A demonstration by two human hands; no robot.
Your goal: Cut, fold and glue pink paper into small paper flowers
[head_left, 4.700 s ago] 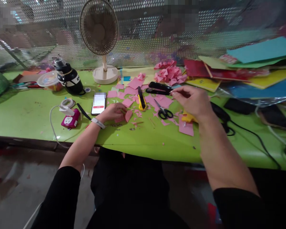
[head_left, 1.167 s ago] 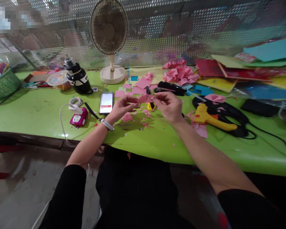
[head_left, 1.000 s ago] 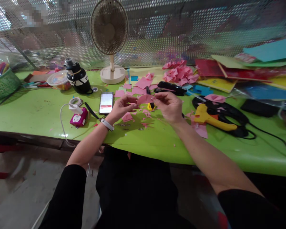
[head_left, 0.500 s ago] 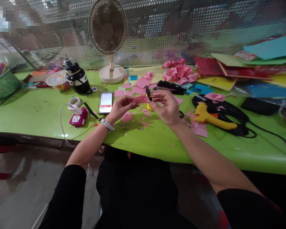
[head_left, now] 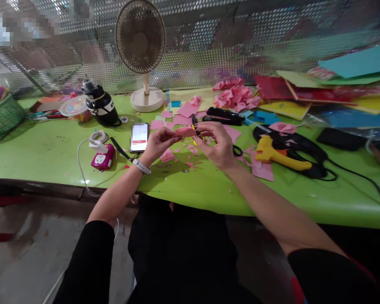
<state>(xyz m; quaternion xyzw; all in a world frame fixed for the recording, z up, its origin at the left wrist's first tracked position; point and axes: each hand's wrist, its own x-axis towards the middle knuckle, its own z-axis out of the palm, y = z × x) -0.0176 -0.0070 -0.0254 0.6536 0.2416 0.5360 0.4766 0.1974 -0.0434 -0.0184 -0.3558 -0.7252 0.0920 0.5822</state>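
Note:
A small pink paper piece [head_left: 185, 132] is held up between my two hands above the table, bent or folded along its top. My left hand [head_left: 161, 142], with a white band on the wrist, pinches its left end. At the right end, my right hand [head_left: 215, 142] has closed its thumb and fingers on the paper's edge. Just behind the right fingertips shows a black-and-yellow tool [head_left: 194, 120], mostly hidden; I cannot tell its kind. Pink paper scraps [head_left: 191, 164] and a folded pink piece [head_left: 167, 155] lie below the hands.
Behind stand a fan [head_left: 146, 100], black bottle [head_left: 101, 105] and pink folded-paper pile [head_left: 236, 95]. A phone [head_left: 139, 137] and purple power adapter [head_left: 103, 158] lie left. Rightward are a black stapler [head_left: 224, 115], yellow glue gun [head_left: 281, 156], black cable [head_left: 354, 171] and coloured sheets [head_left: 361, 63].
The whole view has shifted slightly. The pink paper looks a little more curved between my fingers, and my right fingers have moved slightly on its edge. Both hands keep their place over the table.

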